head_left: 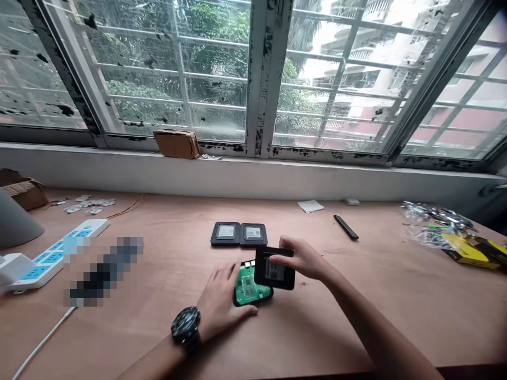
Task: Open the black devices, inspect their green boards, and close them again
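On the wooden table (356,295) my left hand (220,303), with a black watch on the wrist, wraps around a black case bottom holding a green circuit board (249,289). My right hand (303,258) grips a black square cover (274,268) by its edge, tilted just above the board's right side. Two closed black square devices (239,234) lie side by side just behind.
A white and blue power strip (55,254) lies at the left with a blurred patch beside it. A black stick (346,227) and white pad (310,206) lie behind right. Foil bags and yellow packaging (455,235) sit far right. A cardboard box (177,143) rests on the windowsill.
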A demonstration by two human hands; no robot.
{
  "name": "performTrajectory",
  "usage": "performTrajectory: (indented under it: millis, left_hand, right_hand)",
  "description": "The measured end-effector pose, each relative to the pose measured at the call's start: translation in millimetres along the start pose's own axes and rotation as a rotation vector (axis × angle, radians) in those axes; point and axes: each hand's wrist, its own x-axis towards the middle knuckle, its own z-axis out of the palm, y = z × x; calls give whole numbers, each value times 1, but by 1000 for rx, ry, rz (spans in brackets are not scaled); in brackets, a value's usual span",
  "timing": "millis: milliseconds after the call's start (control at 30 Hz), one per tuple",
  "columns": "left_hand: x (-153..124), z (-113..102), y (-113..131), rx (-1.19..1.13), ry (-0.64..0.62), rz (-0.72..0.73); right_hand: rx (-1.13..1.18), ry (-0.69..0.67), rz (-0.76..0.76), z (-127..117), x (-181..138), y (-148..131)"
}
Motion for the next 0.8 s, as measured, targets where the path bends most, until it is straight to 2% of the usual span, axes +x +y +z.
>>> performTrajectory:
  millis: [67, 167, 267, 367, 467, 567, 667, 800]
  left_hand:
    - [-25, -5, -1, 76, 28, -54]
    - [-60, -9, -1, 143, 69, -92]
    - [-75, -10, 1, 185, 95, -110]
    - [-69, -10, 1, 187, 92, -116]
    - [-56, -12, -5, 147, 83, -105]
    - [-46, -18, -14, 79, 12, -63]
    - [-36, -26, -25, -8, -69, -45]
    - [-25, -30, -31, -48, -84, -41]
  right_hand:
    - [-131, -3, -118, -12, -1, -6]
    - [-312, -92, -321, -25, -6, -10]
    - [-386, -146, -421, -31, -19, -1]
    - [-414, -124, -451, -30, -40, 21]
    - [-376, -24, -415, -21, -61, 51]
    - [-383, 49, -410, -12, -77, 81]
    - [-432, 44, -399, -7, -83, 105]
    - [-365, 17, -348, 2, -77, 120]
